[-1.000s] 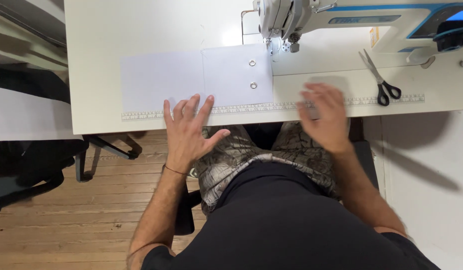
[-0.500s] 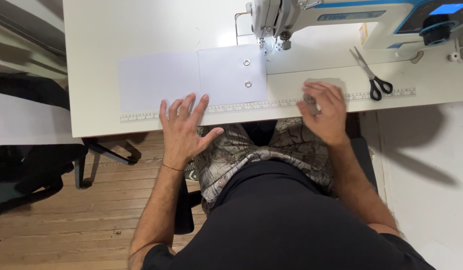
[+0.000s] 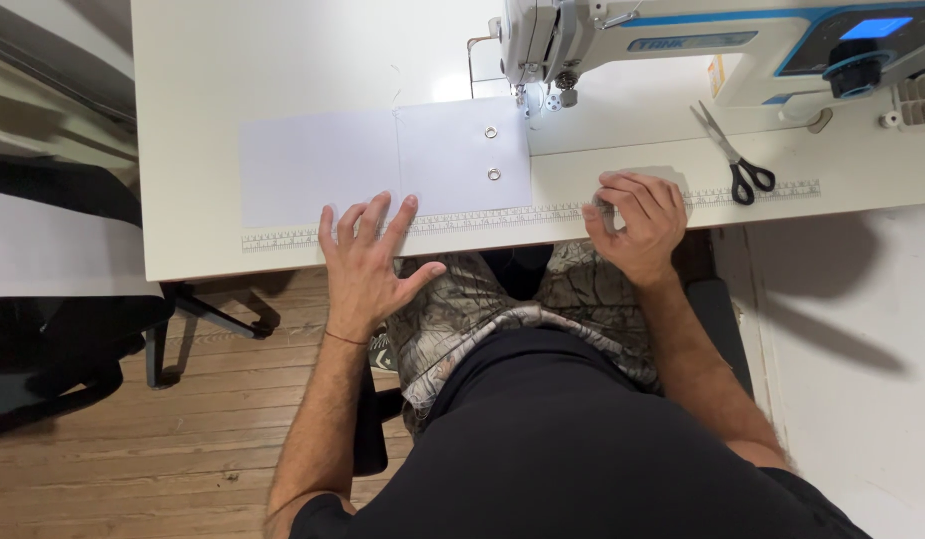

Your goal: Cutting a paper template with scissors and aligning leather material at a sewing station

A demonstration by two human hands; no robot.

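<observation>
A black office chair point(image 3: 53, 369) is seen at far left on the wooden plank floor point(image 3: 183, 449), beside the white worktop point(image 3: 263, 60) of a sewing station viewed from above. On the worktop, a pale lilac rectangular sheet point(image 3: 317, 165) is laid flat, joined along its right edge to a second pale panel with two small metal eyelets point(image 3: 462, 155), the far corner of which lies just under the needle area of the white and blue sewing machine point(image 3: 682, 45), apparently so that it can be fed straight in. The left hand point(image 3: 367, 260) is spread open and pressed flat at the worktop's near edge, its fingers point(image 3: 374, 215) splayed across the printed measuring strip point(image 3: 502, 217) and just touching the sheet's lower border, seemingly to keep the material from shifting; nothing is gripped by it. Further right, the right hand point(image 3: 637, 225) is held curled over the same strip, with a small greyish object apparently pinched between thumb and fingers, though what it is cannot be told. A pair of black-handled scissors point(image 3: 734, 155) is left within easy reach beside that hand, near the machine's base.
</observation>
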